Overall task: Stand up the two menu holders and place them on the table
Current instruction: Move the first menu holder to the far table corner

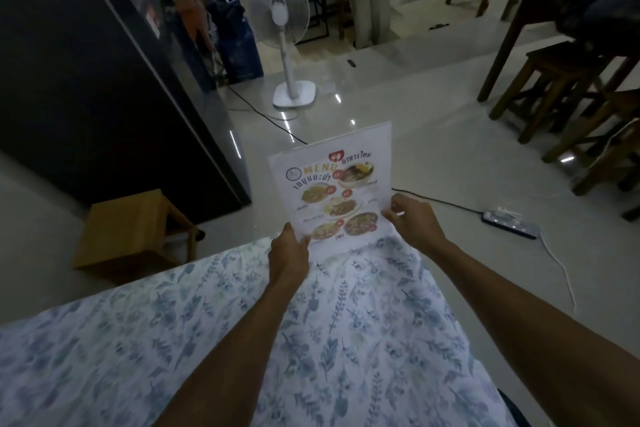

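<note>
Menu holder (332, 184) between both hands, above floral table (138, 340).

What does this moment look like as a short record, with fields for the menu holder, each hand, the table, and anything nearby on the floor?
menu holder: one in view, upright, printed face toward the camera, at the far edge of the table
left hand: grip on the holder's lower left corner
right hand: grip on the holder's lower right edge
table: floral cloth covers it
second holder: not in view
floor: white pedestal fan, power strip, small wooden stool
</note>
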### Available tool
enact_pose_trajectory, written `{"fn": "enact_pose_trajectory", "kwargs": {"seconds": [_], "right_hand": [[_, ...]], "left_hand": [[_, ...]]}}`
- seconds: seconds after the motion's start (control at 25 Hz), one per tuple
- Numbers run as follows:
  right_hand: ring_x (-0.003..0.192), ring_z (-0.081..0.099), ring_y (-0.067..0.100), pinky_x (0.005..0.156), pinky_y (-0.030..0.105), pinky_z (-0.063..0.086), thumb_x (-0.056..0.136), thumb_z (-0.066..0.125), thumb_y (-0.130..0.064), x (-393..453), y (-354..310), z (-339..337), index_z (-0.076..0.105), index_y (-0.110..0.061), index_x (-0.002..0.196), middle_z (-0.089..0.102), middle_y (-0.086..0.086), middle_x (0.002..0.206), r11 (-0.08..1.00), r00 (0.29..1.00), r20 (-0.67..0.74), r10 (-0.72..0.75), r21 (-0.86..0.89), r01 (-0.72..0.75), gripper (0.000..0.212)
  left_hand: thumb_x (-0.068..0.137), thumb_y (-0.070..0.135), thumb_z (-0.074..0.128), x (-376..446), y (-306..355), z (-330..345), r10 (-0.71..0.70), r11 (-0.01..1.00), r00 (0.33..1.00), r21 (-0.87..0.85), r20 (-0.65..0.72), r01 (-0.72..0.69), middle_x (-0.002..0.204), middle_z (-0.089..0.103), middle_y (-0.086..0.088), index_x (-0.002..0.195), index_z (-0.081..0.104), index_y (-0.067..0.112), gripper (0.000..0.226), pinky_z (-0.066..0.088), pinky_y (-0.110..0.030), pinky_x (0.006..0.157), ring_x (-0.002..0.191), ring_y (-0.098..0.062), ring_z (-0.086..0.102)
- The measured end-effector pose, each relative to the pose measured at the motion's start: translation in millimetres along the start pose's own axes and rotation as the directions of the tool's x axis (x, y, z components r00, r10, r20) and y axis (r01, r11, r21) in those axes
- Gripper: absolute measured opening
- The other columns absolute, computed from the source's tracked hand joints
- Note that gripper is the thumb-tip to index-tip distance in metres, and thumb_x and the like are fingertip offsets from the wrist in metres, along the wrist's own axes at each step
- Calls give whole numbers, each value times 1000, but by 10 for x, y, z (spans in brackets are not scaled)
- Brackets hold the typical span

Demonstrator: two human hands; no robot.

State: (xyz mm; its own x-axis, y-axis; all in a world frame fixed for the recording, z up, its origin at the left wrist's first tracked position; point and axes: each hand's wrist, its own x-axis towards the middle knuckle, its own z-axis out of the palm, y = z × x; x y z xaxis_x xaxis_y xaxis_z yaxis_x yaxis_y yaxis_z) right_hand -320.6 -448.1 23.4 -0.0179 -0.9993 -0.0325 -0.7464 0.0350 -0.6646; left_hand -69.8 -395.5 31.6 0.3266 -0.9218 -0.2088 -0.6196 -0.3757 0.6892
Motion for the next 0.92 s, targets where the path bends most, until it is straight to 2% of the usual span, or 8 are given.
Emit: {"fn": "enact_pose_trajectory", "kwargs": {"seconds": [0.12, 0.36, 0.6, 0.72, 0.92], "right_hand": [[93, 70, 27, 78, 36, 55, 93, 64, -33, 102, 88, 56, 68, -14, 105, 75, 7, 104, 1000, 1000, -2, 15, 22, -15, 22], [92, 69, 24, 72, 30, 51, 95, 60, -34, 330, 170, 29, 63, -15, 111, 73, 5, 107, 998, 999, 36, 36, 52, -38, 24], [94, 69, 30, 79, 45, 59, 98, 54, -34, 258, 166, 90, 59, -14, 115, 74, 9, 107, 998, 998, 25, 57, 40, -58, 27], [101, 69, 33, 83, 46, 58, 97, 58, -34, 208, 103, 57, 56, -11, 123, 72, 13, 114, 996, 995, 46, 87, 27, -88, 35], [115, 63, 36, 91, 41, 50, 94, 62, -37, -27, -89, -54, 42, -4, 138, 69, 20, 122, 981, 981, 36, 189, 30, -190, 58]], "left_hand": [[98, 26, 59, 119, 14, 71, 6, 1000, 1000, 7, 14, -6, 120, 69, -14, 123, 58, 9, 30, 54, -34, 81, 104, -31, 68], [96, 31, 62, 307, 79, 149, 35, 998, 999, 57, 10, -35, 112, 71, -12, 119, 60, 10, 30, 59, -44, 80, 97, -31, 69], [95, 35, 63, 348, 40, 126, 50, 993, 998, 103, 49, -55, 105, 69, -12, 111, 59, 8, 32, 60, -45, 75, 89, -31, 70], [91, 32, 69, 341, 70, 61, 40, 996, 996, 73, 83, -46, 115, 69, -12, 117, 59, 7, 37, 60, -43, 81, 98, -30, 70], [88, 37, 71, 178, 86, -138, 16, 992, 992, 119, 126, -32, 135, 59, -15, 136, 48, 5, 62, 50, -38, 92, 119, -32, 60]]}}
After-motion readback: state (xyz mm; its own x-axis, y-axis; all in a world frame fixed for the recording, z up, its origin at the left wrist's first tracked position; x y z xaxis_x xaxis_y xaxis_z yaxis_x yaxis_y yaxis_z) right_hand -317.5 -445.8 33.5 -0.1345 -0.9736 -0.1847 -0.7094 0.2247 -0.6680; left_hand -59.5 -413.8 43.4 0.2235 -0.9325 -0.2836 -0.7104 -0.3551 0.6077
